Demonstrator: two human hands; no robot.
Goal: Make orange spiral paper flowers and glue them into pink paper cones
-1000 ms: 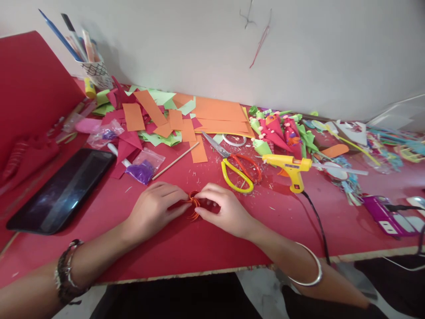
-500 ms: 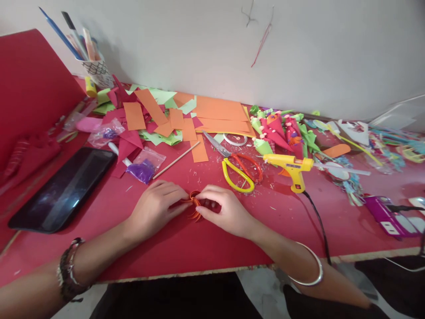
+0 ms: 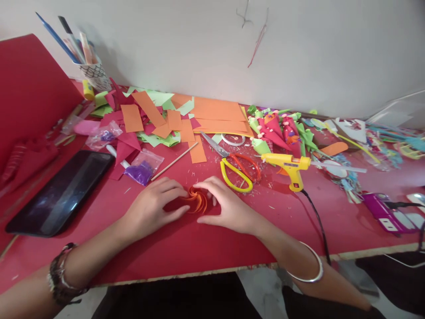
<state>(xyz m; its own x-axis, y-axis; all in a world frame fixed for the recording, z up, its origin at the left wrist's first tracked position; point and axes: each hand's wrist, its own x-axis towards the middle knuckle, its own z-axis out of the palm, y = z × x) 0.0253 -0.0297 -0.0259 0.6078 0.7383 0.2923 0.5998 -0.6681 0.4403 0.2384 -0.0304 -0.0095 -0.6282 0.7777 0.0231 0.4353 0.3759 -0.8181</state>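
A small fringed piece of orange paper (image 3: 199,203) with curled strips rests on the red tabletop (image 3: 172,257) between my hands. My left hand (image 3: 156,204) is at its left side, with thumb and index finger apart. On the other side my right hand (image 3: 230,206) curves around the paper, its thumb and fingertips spread. Neither hand visibly grips it, though light fingertip contact is hard to rule out. Just beyond the hands lie a thin wooden stick (image 3: 175,161) and scissors (image 3: 236,173) with one yellow and one red handle loop.
A yellow glue gun (image 3: 288,166) lies right of the scissors, its cord running to the table edge. Left is a black phone (image 3: 63,192). Behind are orange paper pieces (image 3: 219,109), purple beads in a bag (image 3: 142,173), paper cones (image 3: 275,130) and a pen cup (image 3: 94,75).
Both hands have loosened from the orange paper, thumbs and fingers spreading apart. Its curled strips now show more fully on the table. The view has shifted slightly.
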